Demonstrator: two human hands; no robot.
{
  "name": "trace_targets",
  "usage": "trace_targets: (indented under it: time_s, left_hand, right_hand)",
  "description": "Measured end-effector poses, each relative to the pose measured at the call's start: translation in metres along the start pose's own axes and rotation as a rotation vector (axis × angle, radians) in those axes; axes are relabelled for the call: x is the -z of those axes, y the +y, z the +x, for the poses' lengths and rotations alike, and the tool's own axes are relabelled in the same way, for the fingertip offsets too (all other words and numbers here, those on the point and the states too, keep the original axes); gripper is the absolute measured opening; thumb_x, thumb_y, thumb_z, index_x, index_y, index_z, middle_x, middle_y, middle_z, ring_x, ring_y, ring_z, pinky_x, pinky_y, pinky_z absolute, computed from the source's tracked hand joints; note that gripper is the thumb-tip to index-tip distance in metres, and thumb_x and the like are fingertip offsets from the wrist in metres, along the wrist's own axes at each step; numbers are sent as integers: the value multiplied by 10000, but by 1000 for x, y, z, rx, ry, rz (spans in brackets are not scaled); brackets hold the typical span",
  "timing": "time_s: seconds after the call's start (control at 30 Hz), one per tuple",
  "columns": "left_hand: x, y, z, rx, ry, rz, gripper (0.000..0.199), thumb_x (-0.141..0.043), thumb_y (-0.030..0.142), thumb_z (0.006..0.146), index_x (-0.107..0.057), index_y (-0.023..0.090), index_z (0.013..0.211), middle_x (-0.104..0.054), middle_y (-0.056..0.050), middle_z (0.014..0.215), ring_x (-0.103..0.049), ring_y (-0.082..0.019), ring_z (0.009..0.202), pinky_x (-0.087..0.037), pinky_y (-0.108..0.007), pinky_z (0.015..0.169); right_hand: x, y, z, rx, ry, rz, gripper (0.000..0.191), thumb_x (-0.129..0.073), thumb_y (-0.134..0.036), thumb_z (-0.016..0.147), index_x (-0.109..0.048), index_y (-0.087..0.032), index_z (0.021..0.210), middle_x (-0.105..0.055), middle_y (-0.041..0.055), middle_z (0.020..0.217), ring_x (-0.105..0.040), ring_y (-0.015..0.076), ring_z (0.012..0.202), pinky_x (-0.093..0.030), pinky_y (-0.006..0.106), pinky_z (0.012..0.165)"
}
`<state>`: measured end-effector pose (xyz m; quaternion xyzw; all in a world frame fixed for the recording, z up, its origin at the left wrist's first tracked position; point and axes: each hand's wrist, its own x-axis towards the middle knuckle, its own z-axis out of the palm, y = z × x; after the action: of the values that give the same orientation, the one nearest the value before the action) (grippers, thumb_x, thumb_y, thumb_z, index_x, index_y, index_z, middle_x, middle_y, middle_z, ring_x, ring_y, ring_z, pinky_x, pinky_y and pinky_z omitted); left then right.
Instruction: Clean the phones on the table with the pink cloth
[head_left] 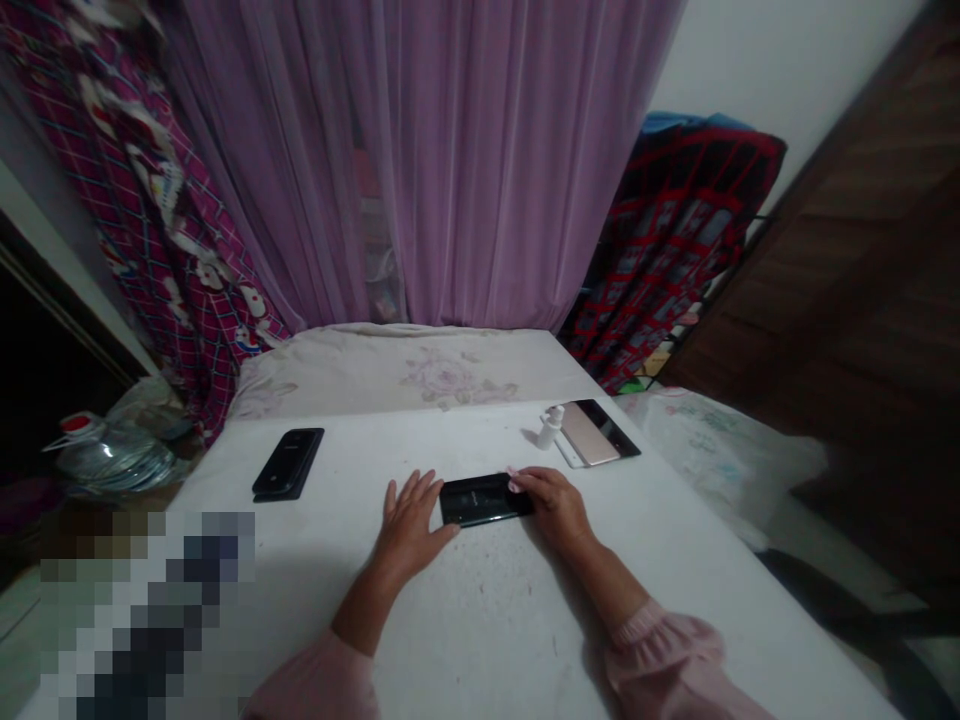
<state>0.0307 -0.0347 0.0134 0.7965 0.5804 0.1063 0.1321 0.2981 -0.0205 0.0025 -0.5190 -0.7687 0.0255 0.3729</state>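
A black smartphone (480, 502) lies flat on the white table, its long side running left to right and its glossy back apparently facing up. My left hand (411, 525) rests at its left end, fingers spread, with the thumb by the near corner. At the right end, my right hand (553, 500) pinches a small pink cloth (514, 481) against the phone's surface. Most of the cloth is hidden under my fingers. Beyond my right hand stands a small white spray bottle (550, 428).
Behind the bottle lie several phones, one with a rose-gold back (591, 432). Dark phones (289, 465) are stacked at the left of the table (465, 640). A large water bottle (112, 455) is beyond the left edge, a plastic bag (720, 450) beyond the right. Purple curtains (480, 160) hang behind.
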Motion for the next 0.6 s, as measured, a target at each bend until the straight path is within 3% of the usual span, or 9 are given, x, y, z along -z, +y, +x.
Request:
trace_targets:
  time_s: [0.1,0.2,0.37,0.5,0.6]
  left_hand:
    - [3,2,1,14,-43,15,606,-595,359,864,-420,219,1427,-352,-79,1538,-228,-281,1448,-76,-555,1170]
    - [5,2,3,35,-66,22,629,-605,349,861,-402,208,1439,-339,-83,1543,-224,-284,1450,-80,-558,1169]
    - [2,-2,18,105,41,36,462,-592,310,889,-518,210,1334,-429,-93,1494,-316,-286,1414,-149,-549,1156]
    - [5,9,37,168,193,48,240,-540,235,919,-642,218,1136,-565,-92,1378,-437,-284,1336,-237,-530,1123]
    - [7,24,42,147,209,48,223,-513,223,928,-672,235,1085,-614,-74,1318,-501,-265,1279,-284,-498,1106]
  right_hand:
    - [-6,3,14,-142,-47,7,300,-499,-157,897,-761,-268,991,-738,37,981,-687,175,879,-546,277,769]
    - [-5,0,21,-197,-120,22,299,-491,-165,899,-769,-264,943,-744,30,943,-691,170,858,-536,268,780]
    - [12,-21,3,-220,-180,33,281,-496,-221,912,-773,-237,870,-738,61,882,-692,181,820,-531,271,759]
    - [17,-57,-24,-109,-247,224,298,-485,-186,906,-763,-233,809,-734,54,857,-692,153,818,-530,252,788]
    - [14,-68,-34,-32,-238,361,334,-461,-110,877,-764,-243,830,-748,40,879,-693,138,851,-531,245,820]
